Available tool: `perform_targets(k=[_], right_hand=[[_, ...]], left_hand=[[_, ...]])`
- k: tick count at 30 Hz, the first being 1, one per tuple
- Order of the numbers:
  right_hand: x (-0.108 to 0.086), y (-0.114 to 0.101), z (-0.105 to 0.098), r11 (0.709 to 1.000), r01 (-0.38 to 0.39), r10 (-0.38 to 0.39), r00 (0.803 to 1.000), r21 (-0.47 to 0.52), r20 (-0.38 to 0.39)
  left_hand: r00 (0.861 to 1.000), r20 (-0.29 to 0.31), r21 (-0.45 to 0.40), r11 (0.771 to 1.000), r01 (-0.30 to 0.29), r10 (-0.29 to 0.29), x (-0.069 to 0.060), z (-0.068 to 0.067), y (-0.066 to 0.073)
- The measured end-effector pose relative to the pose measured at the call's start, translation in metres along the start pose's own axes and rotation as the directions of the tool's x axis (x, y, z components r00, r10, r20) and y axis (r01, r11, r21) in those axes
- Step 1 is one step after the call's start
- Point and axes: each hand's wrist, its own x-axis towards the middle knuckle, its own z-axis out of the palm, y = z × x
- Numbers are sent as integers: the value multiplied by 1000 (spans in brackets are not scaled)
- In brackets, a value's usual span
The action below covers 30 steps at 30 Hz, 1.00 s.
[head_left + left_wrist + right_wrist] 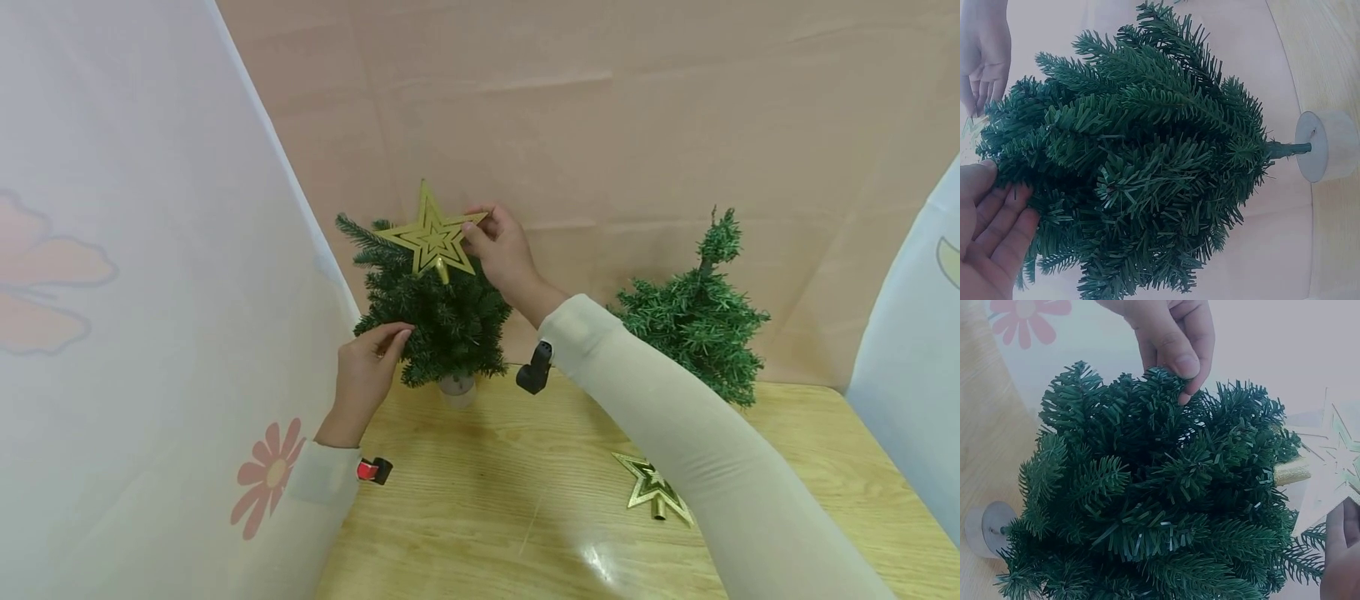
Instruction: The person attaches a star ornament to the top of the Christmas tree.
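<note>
A gold star tree topper (435, 237) stands at the top of a small dark green artificial Christmas tree (450, 333). My right hand (506, 254) pinches the star by its right point. The star's short gold socket (1291, 472) meets the upper needles in the right wrist view; whether a twig is inside it is hidden. At the tree's left side, my left hand (363, 375) pinches a branch tip (1163, 378) between thumb and fingers. A round pale base (1329, 147) carries the tree's thin trunk.
To the right stands a second, brighter green tree (697, 333), partly behind my right sleeve. Another gold star topper (643, 487) lies on the wooden table (480, 517), partly covered by that sleeve. White flower-printed cloth (180, 250) hangs close on the left.
</note>
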Motion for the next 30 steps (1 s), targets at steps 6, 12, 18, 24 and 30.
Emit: perform_targets(k=[6, 12, 18, 24, 30], right_hand=[[-2, 3, -1, 999, 14, -14, 1000, -43, 9], [-3, 4, -2, 999, 27, -27, 1000, -44, 3], [-5, 4, -3, 997, 61, -61, 998, -40, 6], [-6, 5, -4, 996, 75, -74, 997, -45, 11], [-4, 5, -6, 999, 38, -38, 999, 7, 14]], left_hand=[[1000, 0, 3, 1000, -1, 1, -1, 1, 1], [1000, -4, 6, 1000, 1, -1, -2, 1, 3], [1000, -6, 6, 1000, -1, 1, -2, 0, 3], [1000, -9, 5, 1000, -8, 8, -1, 0, 2], [1000, -11, -2, 1000, -5, 5, -2, -1, 1]])
